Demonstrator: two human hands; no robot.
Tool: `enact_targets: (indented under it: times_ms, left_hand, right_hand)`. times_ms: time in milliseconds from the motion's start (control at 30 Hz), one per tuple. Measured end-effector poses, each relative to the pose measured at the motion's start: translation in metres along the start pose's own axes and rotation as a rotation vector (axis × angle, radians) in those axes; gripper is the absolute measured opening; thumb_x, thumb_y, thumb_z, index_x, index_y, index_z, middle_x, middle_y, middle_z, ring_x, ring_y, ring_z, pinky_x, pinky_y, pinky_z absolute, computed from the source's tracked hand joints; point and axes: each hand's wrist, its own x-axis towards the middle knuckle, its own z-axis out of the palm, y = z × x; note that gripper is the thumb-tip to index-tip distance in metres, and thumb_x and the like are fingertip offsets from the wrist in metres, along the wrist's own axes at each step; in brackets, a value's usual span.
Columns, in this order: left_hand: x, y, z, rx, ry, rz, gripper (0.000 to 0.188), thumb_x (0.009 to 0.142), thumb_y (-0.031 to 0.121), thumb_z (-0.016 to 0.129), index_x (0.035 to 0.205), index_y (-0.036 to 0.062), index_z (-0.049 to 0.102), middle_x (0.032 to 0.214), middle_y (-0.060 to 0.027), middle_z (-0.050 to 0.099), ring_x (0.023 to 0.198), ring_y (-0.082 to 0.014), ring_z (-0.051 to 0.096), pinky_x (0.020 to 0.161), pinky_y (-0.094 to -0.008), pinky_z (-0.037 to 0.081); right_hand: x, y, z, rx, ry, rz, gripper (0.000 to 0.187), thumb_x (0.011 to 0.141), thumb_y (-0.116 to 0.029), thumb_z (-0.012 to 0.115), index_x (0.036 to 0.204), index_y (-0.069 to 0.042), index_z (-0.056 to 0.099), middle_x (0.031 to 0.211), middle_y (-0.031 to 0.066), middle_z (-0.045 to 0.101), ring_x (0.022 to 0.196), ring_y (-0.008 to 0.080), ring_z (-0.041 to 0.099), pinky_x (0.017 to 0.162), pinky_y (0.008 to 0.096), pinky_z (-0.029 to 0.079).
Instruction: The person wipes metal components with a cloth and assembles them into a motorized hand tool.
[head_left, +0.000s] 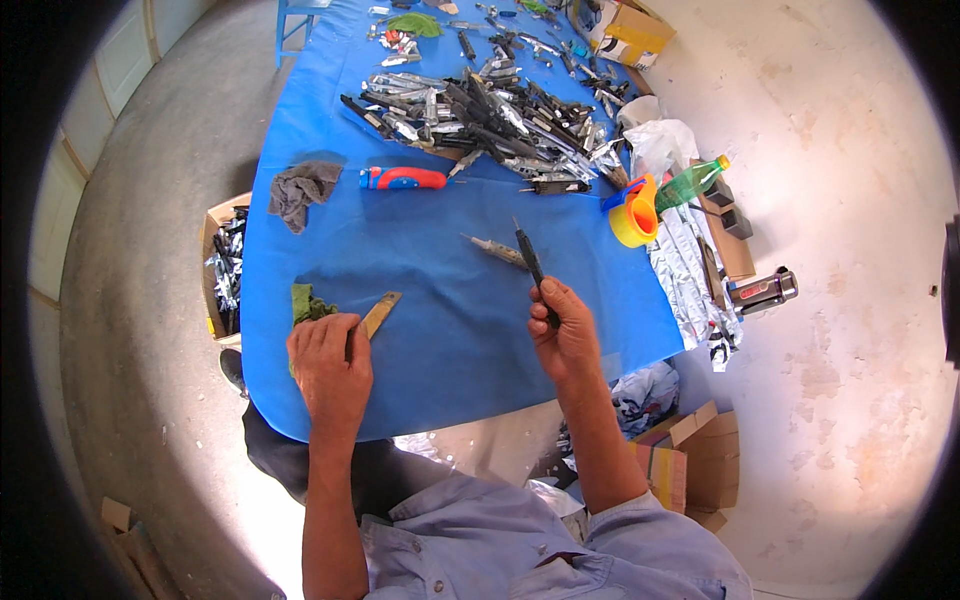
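Note:
My right hand [566,335] is closed around a slim black pen-shaped tool [528,253], whose thin tip points up and away from me. Just left of it, a greyish tool of similar shape [497,250] lies on the blue table cover [440,370]. At the left, my left hand [332,366] is curled, knuckles up, over the near end of a flat tan blade-like strip [380,314]. A crumpled green cloth [308,304] lies beside and partly under that hand. What the left fingertips grip is partly hidden.
Farther back lie a red-and-blue electric screwdriver [403,178], a grey rag [303,192] and a large pile of black and silver parts [490,115]. On the right are a yellow tape roll [634,220] and a green bottle [692,184]. A parts box [212,250] stands left of the table.

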Motion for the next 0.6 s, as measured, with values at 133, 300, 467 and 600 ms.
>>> enact_targets:
  times_ms: [133,300,467,600]
  left_hand:
    - [0.001,0.001,-0.002,-0.011,-0.004,-0.004,0.009,0.086,0.005,0.071,0.095,0.0048,0.070,0.095,-0.0095,0.072,0.093,-0.0295,0.065,0.098,-0.0437,0.045]
    - [0.002,0.002,-0.002,-0.011,-0.011,-0.021,0.009,0.086,0.006,0.072,0.095,0.0051,0.070,0.095,-0.0095,0.072,0.093,-0.0294,0.065,0.099,-0.0439,0.044]
    - [0.003,0.001,-0.003,-0.031,-0.022,-0.024,0.009,0.086,0.007,0.072,0.095,0.0055,0.070,0.095,-0.0093,0.071,0.094,-0.0295,0.064,0.099,-0.0443,0.044]
    - [0.003,-0.001,-0.004,-0.040,-0.036,-0.032,0.008,0.087,0.008,0.072,0.094,0.0055,0.069,0.095,-0.0092,0.071,0.093,-0.0298,0.064,0.099,-0.0450,0.044]
  right_hand:
    - [-0.002,0.012,0.006,0.059,0.021,0.053,0.017,0.100,-0.016,0.067,0.109,-0.002,0.063,0.095,0.0073,0.066,0.069,0.0086,0.057,0.054,0.0214,0.049]
    - [0.008,0.017,0.003,0.187,-0.044,0.160,0.015,0.103,-0.013,0.062,0.112,0.000,0.062,0.096,0.0071,0.064,0.071,0.0091,0.057,0.055,0.0216,0.049]
    - [0.010,0.021,0.008,0.207,-0.075,0.133,0.017,0.103,-0.011,0.060,0.117,-0.001,0.059,0.098,0.0069,0.062,0.076,0.0112,0.058,0.060,0.0240,0.051]
    - [0.010,0.025,0.023,0.093,0.010,0.058,0.022,0.101,-0.007,0.059,0.121,-0.003,0.054,0.099,0.0063,0.059,0.080,0.0123,0.057,0.063,0.0252,0.051]
